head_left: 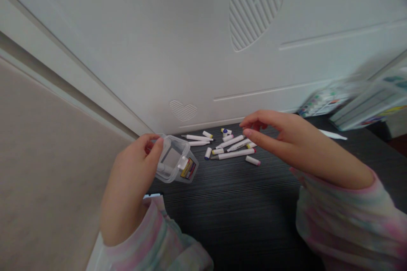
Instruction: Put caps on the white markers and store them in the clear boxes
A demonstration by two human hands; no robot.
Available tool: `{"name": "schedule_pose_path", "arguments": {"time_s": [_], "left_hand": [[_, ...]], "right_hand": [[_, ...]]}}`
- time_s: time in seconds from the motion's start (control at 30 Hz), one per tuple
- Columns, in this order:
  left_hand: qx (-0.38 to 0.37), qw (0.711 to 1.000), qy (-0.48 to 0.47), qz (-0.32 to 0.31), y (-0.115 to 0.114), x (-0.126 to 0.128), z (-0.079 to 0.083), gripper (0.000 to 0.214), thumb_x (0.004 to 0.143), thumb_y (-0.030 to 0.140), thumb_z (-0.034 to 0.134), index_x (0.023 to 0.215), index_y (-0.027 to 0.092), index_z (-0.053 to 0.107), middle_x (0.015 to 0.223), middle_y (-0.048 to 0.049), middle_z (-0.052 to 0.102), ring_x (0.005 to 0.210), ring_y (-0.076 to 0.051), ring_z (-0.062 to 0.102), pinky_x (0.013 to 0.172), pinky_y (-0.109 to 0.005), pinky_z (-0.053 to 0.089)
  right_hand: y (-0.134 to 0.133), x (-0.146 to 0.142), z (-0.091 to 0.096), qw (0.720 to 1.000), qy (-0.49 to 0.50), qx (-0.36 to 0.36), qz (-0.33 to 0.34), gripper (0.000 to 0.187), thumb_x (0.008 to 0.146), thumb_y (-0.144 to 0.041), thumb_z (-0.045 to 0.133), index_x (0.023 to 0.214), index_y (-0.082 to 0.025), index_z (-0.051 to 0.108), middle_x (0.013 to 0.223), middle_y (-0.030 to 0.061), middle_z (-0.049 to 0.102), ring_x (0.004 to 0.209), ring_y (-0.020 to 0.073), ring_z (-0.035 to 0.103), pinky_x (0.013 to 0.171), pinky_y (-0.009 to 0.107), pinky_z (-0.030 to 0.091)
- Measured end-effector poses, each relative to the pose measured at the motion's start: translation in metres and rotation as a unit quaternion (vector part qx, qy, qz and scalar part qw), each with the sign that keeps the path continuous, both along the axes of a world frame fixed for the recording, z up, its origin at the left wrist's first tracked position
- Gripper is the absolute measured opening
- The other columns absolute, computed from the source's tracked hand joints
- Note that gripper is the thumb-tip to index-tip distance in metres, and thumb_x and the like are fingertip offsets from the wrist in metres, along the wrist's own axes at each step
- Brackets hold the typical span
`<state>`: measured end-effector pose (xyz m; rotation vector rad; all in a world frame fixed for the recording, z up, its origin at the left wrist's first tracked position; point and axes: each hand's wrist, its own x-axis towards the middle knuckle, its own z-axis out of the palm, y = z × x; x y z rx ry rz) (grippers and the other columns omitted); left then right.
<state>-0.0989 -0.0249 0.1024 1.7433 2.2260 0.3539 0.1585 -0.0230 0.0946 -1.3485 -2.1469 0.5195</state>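
My left hand (136,169) grips the rim of a clear plastic box (186,169) with a yellow and red label, near the table's left side. Through its open top a pale inside shows. To the right of the box lie several white markers (232,154) without their caps, some with dark tips. Loose white caps (253,160) with pink, yellow or blue ends are scattered among them. My right hand (273,133) hovers at the right end of the markers, fingers and thumb apart, with nothing seen between them.
A white panel (143,51) with carved hearts rises behind the dark table (222,203). At the back right stand a clear bag of small bottles (324,101) and a clear case (359,108). A white pointed stick (332,134) lies before them.
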Motion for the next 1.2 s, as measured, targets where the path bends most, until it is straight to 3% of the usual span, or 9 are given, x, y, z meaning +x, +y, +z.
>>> {"name": "schedule_pose_path", "arguments": {"time_s": [0.33, 0.5, 0.83, 1.2], "left_hand": [[0.017, 1.000, 0.005, 0.006, -0.001, -0.002, 0.001, 0.033, 0.083, 0.036, 0.032, 0.089, 0.019, 0.059, 0.086, -0.0058, 0.066, 0.078, -0.021, 0.058, 0.065, -0.028, 0.040], [0.022, 0.999, -0.004, 0.024, 0.001, -0.008, -0.003, 0.036, 0.082, 0.037, 0.032, 0.098, 0.020, 0.059, 0.091, -0.0065, 0.065, 0.081, -0.023, 0.059, 0.063, -0.029, 0.042], [0.071, 0.990, -0.102, 0.070, -0.003, -0.016, -0.009, 0.036, 0.082, 0.035, 0.033, 0.109, 0.021, 0.053, 0.082, -0.0037, 0.061, 0.074, -0.021, 0.057, 0.065, -0.031, 0.045], [0.075, 0.991, -0.095, 0.055, -0.001, -0.018, -0.011, 0.036, 0.082, 0.037, 0.035, 0.109, 0.021, 0.053, 0.081, -0.0027, 0.060, 0.071, -0.019, 0.056, 0.063, -0.031, 0.044]], "right_hand": [[0.000, -0.001, 0.000, 1.000, 0.001, -0.001, 0.001, 0.021, 0.085, -0.034, 0.047, 0.093, -0.020, 0.061, 0.088, 0.0023, 0.066, 0.078, 0.0160, 0.060, 0.068, 0.028, 0.046], [0.000, -0.001, 0.000, 1.000, 0.000, 0.002, 0.004, 0.022, 0.086, -0.034, 0.046, 0.093, -0.020, 0.060, 0.089, 0.0035, 0.066, 0.078, 0.0172, 0.060, 0.068, 0.029, 0.046], [0.000, 0.000, -0.001, 1.000, 0.004, -0.005, 0.003, 0.020, 0.085, -0.034, 0.047, 0.094, -0.021, 0.061, 0.089, 0.0007, 0.066, 0.078, 0.0145, 0.059, 0.068, 0.026, 0.045], [-0.001, 0.000, 0.000, 1.000, 0.004, -0.007, 0.002, 0.021, 0.085, -0.034, 0.047, 0.093, -0.020, 0.061, 0.089, 0.0017, 0.066, 0.078, 0.0154, 0.060, 0.069, 0.027, 0.045]]}}
